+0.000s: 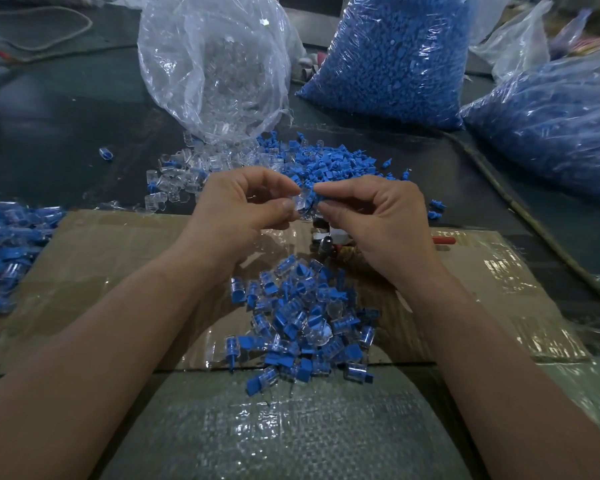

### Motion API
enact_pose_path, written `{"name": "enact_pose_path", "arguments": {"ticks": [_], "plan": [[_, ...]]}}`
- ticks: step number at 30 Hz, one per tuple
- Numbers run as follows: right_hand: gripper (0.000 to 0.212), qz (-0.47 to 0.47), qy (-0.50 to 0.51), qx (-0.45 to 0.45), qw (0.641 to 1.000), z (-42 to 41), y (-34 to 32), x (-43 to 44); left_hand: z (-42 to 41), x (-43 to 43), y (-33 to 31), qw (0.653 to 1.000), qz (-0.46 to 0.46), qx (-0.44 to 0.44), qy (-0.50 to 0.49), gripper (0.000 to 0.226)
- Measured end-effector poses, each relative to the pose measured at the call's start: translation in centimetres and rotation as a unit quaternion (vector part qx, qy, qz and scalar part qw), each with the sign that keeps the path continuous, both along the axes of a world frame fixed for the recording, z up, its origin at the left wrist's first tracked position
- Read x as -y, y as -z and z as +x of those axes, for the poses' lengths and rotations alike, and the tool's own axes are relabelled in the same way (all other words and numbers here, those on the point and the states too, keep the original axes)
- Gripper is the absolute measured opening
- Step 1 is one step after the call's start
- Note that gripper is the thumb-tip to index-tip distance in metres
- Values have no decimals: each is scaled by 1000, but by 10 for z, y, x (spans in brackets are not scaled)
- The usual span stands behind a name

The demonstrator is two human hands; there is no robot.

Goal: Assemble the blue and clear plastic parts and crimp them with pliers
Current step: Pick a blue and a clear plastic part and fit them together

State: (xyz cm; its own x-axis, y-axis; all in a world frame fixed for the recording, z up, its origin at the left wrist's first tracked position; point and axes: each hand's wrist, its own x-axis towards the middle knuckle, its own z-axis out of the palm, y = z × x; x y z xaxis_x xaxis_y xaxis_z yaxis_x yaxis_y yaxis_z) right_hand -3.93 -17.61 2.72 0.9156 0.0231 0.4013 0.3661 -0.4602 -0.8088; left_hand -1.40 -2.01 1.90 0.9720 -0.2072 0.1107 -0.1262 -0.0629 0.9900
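Nearest, below both wrists, a pile of assembled pieces (302,323) lies on the cardboard sheet (118,258), whose bare surface extends left of the left hand (243,206). That hand pinches a clear part (302,202); the right hand (371,216) pinches a blue part (317,195) just beside it. Pliers (444,240) lie under the right hand, partly hidden. Beyond the fingertips, past the cardboard's far edge, lie loose blue parts (336,164) and loose clear parts (187,171).

Bare L hand (246,202) & R hand (378,220), forearms uncovered; nails short, prob.
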Motion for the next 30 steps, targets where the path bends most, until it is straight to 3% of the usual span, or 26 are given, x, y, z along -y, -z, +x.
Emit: {"name": "enact_pose_path", "arguments": {"ticks": [5, 14, 24, 30], "plan": [[20, 4, -1, 7, 1000, -1, 1, -3, 1, 1, 0, 1000, 6, 10, -15, 17], [28, -36, -3, 19, 999, -1, 3, -5, 1, 2, 4, 999, -33, -28, 13, 11], [16, -77, 8, 31, 997, 0, 7, -5, -6, 6, 1, 999, 20, 37, 25, 16], [22, -72, -6, 59, 996, 1, 6, -4, -5, 4, -1, 1000, -22, 0, 17, 16]]}}
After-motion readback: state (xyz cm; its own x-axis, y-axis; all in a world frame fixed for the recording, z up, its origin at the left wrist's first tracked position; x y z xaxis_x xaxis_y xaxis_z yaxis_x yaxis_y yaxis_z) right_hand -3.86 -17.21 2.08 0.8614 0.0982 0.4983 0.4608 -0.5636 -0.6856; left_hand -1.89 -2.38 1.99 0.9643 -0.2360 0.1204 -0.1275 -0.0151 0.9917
